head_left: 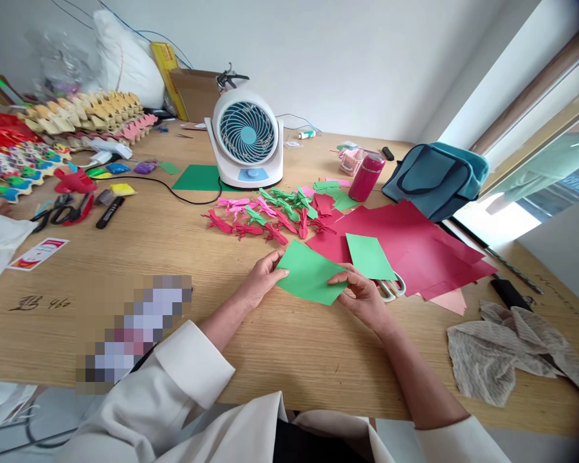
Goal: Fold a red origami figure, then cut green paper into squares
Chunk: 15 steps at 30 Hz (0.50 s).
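A green paper sheet (309, 273) is held between my two hands above the wooden table (270, 360). My left hand (265, 280) pinches its left edge, thumb on top. At the right edge, my right hand (359, 292) grips it, with fingers on the upper face. Just right of my right hand, another green sheet (371, 256) lies over the white scissor handles (394, 287); the blades are hidden. Large red sheets (415, 244) spread beneath and behind it. Beyond the held paper sits a pile of small green, pink and red paper pieces (284, 209).
A white fan (248, 138) stands at the back, a red bottle (367, 177) and teal bag (434, 180) at the back right. A grey cloth (492, 354) lies at right. Scissors (62, 211), a marker (110, 212) and another person's sleeve (2, 241) are at left.
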Each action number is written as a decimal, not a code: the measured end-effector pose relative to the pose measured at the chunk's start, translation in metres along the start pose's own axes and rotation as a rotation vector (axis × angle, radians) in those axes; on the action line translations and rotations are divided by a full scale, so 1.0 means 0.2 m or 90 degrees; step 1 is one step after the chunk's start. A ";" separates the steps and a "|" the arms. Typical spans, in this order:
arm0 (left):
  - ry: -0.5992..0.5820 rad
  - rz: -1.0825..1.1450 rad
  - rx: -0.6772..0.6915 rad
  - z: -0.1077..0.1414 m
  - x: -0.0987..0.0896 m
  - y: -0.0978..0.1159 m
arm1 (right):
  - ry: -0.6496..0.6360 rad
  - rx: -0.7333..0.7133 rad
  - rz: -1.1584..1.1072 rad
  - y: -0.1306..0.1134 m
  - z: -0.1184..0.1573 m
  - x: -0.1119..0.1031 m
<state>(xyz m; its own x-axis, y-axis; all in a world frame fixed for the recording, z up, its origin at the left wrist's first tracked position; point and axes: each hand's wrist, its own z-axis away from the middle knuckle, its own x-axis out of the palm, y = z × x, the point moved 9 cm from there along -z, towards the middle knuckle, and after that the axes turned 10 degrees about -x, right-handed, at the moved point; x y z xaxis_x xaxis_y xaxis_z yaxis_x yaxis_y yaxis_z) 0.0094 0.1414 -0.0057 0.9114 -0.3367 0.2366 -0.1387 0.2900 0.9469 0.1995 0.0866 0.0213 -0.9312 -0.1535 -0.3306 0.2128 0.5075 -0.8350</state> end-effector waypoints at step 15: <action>0.039 -0.276 0.161 0.02 0.01 0.07 | 0.001 -0.062 0.025 -0.06 -0.02 0.01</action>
<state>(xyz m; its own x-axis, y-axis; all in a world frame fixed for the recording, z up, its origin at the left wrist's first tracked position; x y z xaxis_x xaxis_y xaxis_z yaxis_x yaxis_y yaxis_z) 0.0066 0.1408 0.0087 0.9261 -0.3224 -0.1960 0.1750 -0.0932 0.9801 0.1946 0.0834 0.0320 -0.9231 -0.1309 -0.3617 0.2195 0.5930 -0.7747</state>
